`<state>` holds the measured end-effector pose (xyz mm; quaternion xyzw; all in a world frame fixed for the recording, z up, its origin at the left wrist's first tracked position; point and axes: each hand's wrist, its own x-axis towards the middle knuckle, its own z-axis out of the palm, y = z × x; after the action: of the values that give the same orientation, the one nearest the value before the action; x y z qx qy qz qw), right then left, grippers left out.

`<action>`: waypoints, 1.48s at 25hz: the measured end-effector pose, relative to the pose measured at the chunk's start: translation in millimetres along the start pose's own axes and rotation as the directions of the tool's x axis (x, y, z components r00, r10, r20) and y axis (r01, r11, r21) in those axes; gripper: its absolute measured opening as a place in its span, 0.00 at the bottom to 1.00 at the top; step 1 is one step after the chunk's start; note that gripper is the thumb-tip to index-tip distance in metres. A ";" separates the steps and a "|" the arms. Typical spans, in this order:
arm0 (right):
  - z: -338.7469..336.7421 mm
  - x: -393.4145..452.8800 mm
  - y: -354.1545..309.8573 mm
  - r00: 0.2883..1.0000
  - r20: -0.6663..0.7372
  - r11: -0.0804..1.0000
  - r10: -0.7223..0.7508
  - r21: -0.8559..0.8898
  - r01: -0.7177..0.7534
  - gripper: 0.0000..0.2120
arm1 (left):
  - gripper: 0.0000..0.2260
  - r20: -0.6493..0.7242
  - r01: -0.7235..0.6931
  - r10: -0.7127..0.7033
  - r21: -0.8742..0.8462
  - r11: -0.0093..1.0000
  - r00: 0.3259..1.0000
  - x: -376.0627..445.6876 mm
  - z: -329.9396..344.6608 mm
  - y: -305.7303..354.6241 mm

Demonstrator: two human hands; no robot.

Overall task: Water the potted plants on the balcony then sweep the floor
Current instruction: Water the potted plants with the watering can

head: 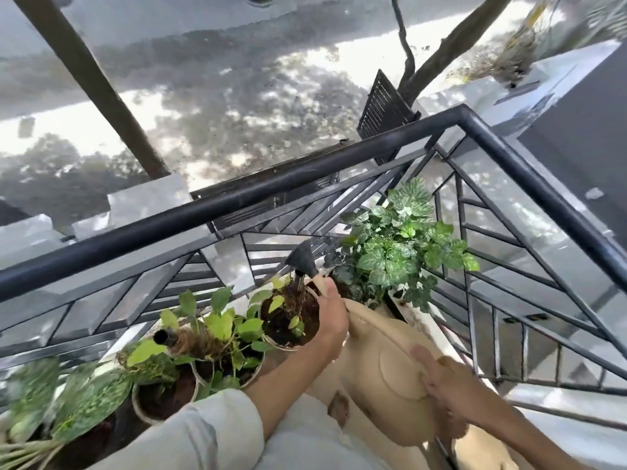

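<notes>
Head view: beige watering can (pixel 380 368) tilted fwd, long axis running from right hand (pixel 448 395) clasping its rear body, up-left along spout gripped by left hand (pixel 330 317), w/ black rose (pixel 302 259) directly over 1 small pot (pixel 291 320) by railing (pixel 237 201).

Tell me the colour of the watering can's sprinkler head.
Dark grey, nearly black, on the beige watering can; the sprinkler head shows clearly in the head view.
</notes>
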<state>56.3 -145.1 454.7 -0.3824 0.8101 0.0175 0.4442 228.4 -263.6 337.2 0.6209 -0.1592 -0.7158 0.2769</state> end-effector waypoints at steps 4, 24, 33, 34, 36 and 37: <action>-29.8 6.1 3.6 0.998 0.066 1.000 -0.012 0.010 0.011 0.47 | 0.42 -0.024 -0.051 0.052 0.068 0.996 0.998 -12.7 17.5 4.6; -124.0 -23.3 -20.6 0.960 0.226 0.986 -0.164 0.041 0.159 0.25 | 0.41 -0.131 -0.172 0.158 -0.107 0.979 0.979 -63.8 63.4 30.4; -130.1 -35.5 -19.6 0.954 0.258 0.988 -0.154 0.039 0.149 0.38 | 0.34 -0.113 -0.175 0.164 -0.093 0.980 0.980 -71.0 62.3 36.0; -130.1 -33.9 -17.2 0.951 0.268 0.988 -0.152 0.036 0.147 0.39 | 0.35 -0.113 -0.177 0.167 -0.087 0.980 0.979 -73.0 62.1 34.7; -132.5 -32.7 -11.9 0.948 0.278 0.988 -0.152 0.036 0.147 0.40 | 0.35 -0.107 -0.188 0.179 -0.074 0.979 0.978 -80.0 63.2 33.8; -135.4 -32.8 -10.2 0.946 0.282 0.987 -0.158 0.037 0.154 0.40 | 0.36 -0.108 -0.185 0.178 -0.066 0.981 0.978 -83.0 65.0 33.2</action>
<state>-22.6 -182.3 563.7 -0.4355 0.7051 0.0309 0.5587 177.7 -248.3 434.2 0.6286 -0.1738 -0.6605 0.3720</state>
